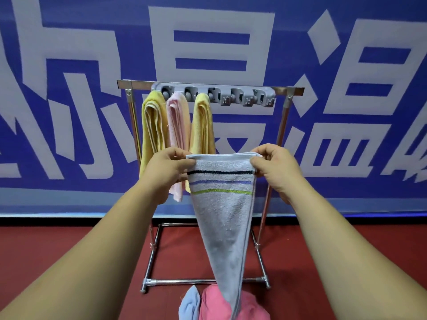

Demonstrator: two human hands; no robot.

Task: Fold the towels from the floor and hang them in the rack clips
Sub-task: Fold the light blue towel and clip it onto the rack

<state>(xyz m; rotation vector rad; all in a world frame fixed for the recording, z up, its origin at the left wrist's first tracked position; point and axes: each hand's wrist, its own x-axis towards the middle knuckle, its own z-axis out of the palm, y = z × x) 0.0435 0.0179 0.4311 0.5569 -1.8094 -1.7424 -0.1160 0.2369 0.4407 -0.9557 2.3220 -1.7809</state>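
Note:
A grey towel (225, 213) with black, purple and green stripes hangs in front of me, narrowing toward the floor. My left hand (165, 168) pinches its top left corner and my right hand (276, 166) pinches its top right corner. Behind it stands a metal rack (291, 90) with a grey clip bar (245, 95). Three folded towels hang from the left clips: a yellow towel (152, 125), a pink towel (176, 121) and another yellow towel (203, 123). The clips on the right hold nothing.
On the red floor below lie a pink towel (215, 303) and a light blue towel (189, 306), just in front of the rack's base bar (184, 281). A blue banner (69, 88) with large white characters covers the wall behind.

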